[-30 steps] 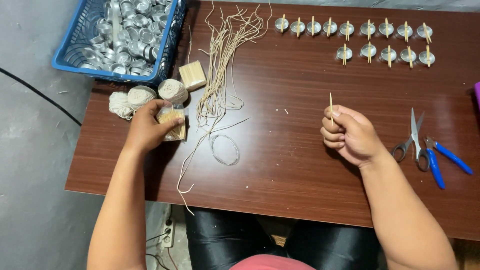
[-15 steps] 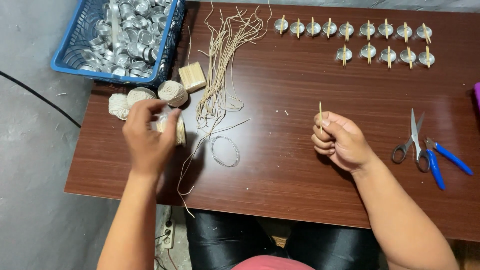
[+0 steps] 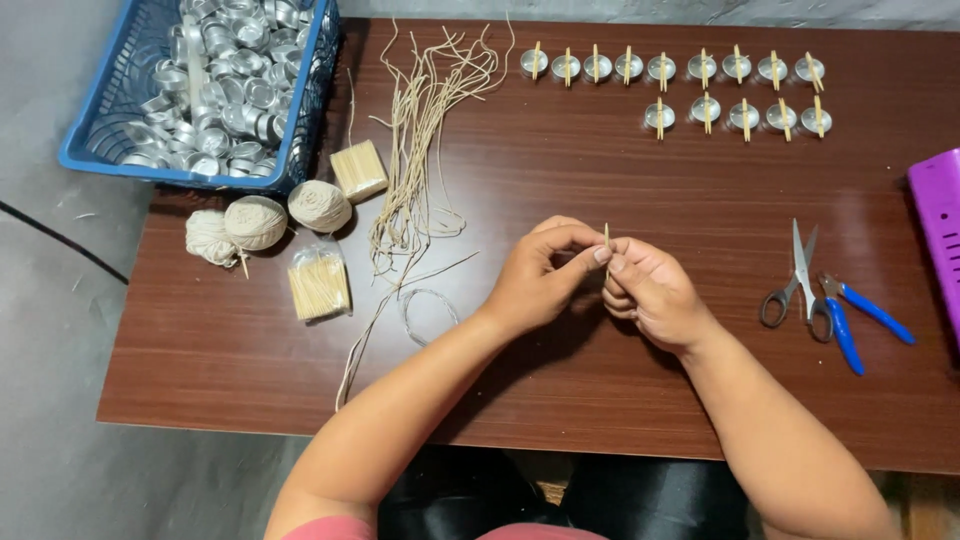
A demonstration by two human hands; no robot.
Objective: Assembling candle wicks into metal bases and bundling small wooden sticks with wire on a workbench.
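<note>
A: Saw what in the middle of the brown bench [image 3: 560, 400]?

B: Saw both hands close together, just above the wood. Left hand [image 3: 540, 275] curled, with finger and thumb pinched on a thin little stick [image 3: 606, 236]. Right hand [image 3: 650, 290] curled too, with fingertips pinched on the same stick from the other side. Stood almost straight up, with its top poking out above the fingers.

A: And on the left side?

B: Found a blue basket [image 3: 105, 160] full of shiny little metal cups, hanging partly over the far left corner. Lay next to it three balls of pale string [image 3: 255, 222]. Sat near them a clear bag of more sticks [image 3: 319, 283] and a small block of sticks [image 3: 358, 170]. Spread out beside those a long bunch of tan wicks [image 3: 425, 120], running from the far edge toward the hands.

A: And on the right?

B: Stood in two rows at the far side many small cups [image 3: 735, 90], each with a stick across the top. Rested near the right hand a pair of scissors [image 3: 795, 280], just beside blue pliers [image 3: 850, 315]. Peeked in at the right edge something purple [image 3: 940, 230].
</note>
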